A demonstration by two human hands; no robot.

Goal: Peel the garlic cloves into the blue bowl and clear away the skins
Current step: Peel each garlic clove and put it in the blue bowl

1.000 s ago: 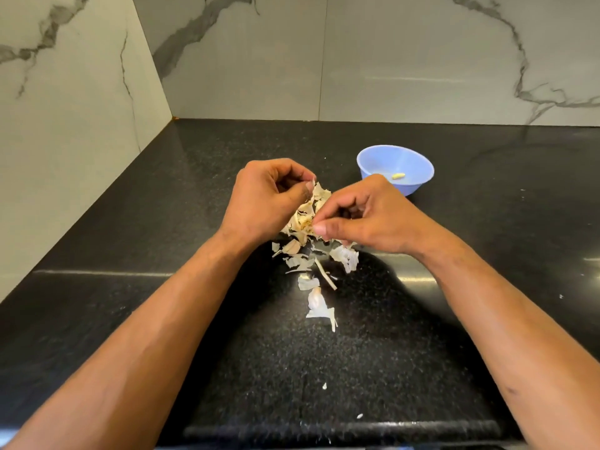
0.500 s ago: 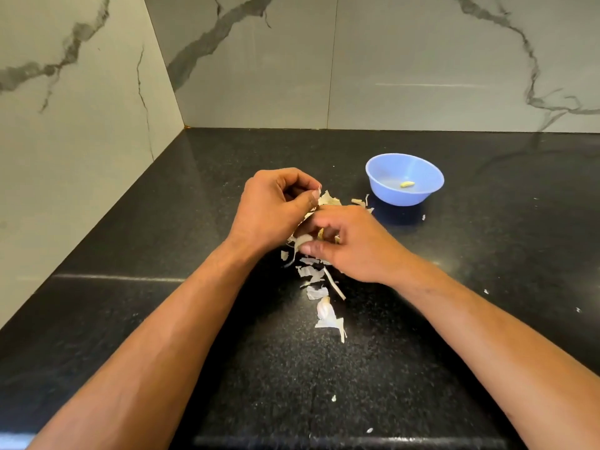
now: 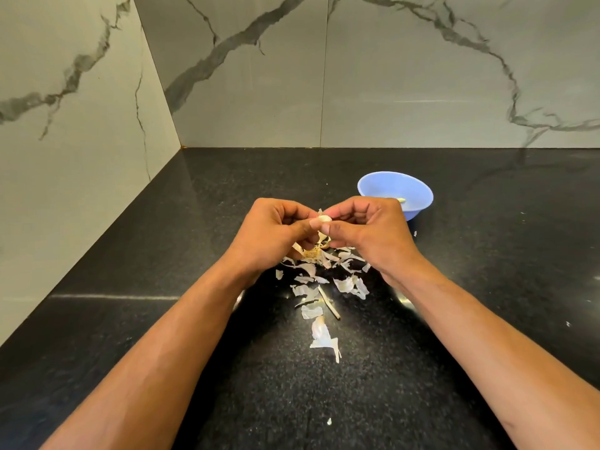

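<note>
Left hand: the left hand [image 3: 276, 232] is hovering left of the blue bowl [image 3: 395, 193], fingers curled, thumb and fingertips pinching one end of a garlic clove [image 3: 324, 219].
Garlic clove: the pale clove is sitting raised above the countertop [image 3: 162, 254], just left of the bowl, squeezed between both sets of fingertips.
Skins: papery garlic skins [image 3: 319, 287] are lying scattered on the counter below the hands, trailing from near the bowl toward the camera; a thin stem piece [image 3: 329, 307] is lying among them.
Right hand: the right hand [image 3: 370, 232] is curling around the clove's other end, its knuckles overlapping the bowl's near left rim.
Blue bowl: it is standing on the black counter, holding one peeled clove [image 3: 401, 200].
</note>
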